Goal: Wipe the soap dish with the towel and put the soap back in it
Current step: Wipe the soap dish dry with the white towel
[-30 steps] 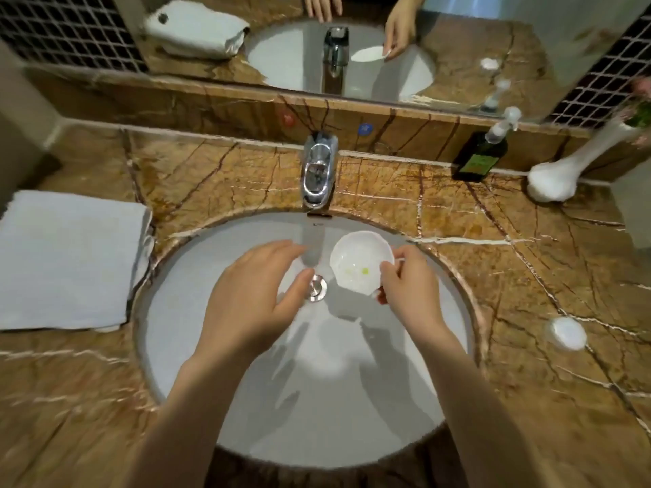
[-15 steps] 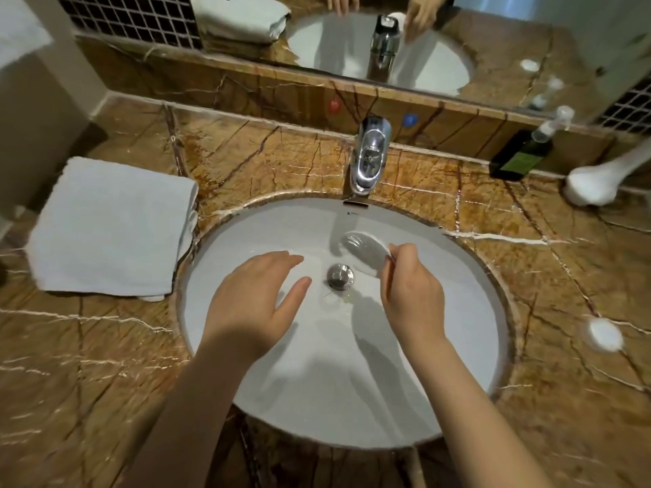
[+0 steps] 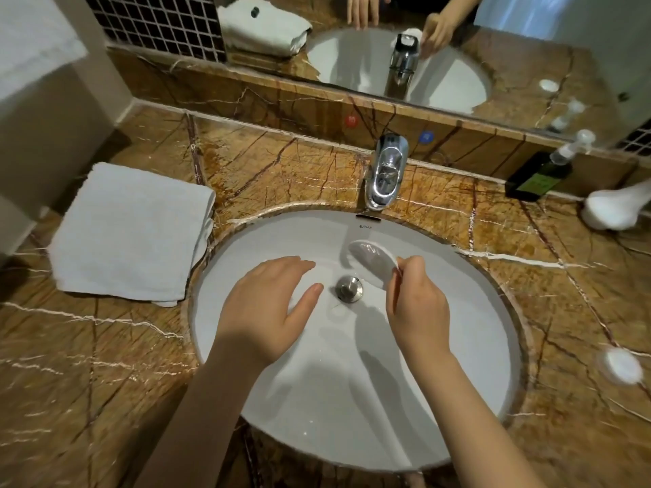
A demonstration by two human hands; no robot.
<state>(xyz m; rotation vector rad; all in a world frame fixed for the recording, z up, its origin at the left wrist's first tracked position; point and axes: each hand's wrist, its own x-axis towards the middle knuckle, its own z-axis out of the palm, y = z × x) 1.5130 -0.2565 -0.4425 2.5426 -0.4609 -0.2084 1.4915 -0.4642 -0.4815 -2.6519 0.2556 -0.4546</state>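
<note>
The right hand (image 3: 417, 311) pinches the tilted dish (image 3: 372, 261) by its rim over the sink (image 3: 352, 399), under the tap (image 3: 385, 172). The left hand (image 3: 267, 311) hovers open. The towel (image 3: 132, 230) lies folded on the table (image 3: 70, 382); soap (image 3: 621, 366) sits right.

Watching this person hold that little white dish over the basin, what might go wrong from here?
1. The right hand pinches the soap dish only by its edge, tilted over the sink; if wet, it could slip and chip.
2. The towel lies folded on the counter, so the left hand must reach away.
3. The soap sits near the counter's right edge, easy to knock.
</note>
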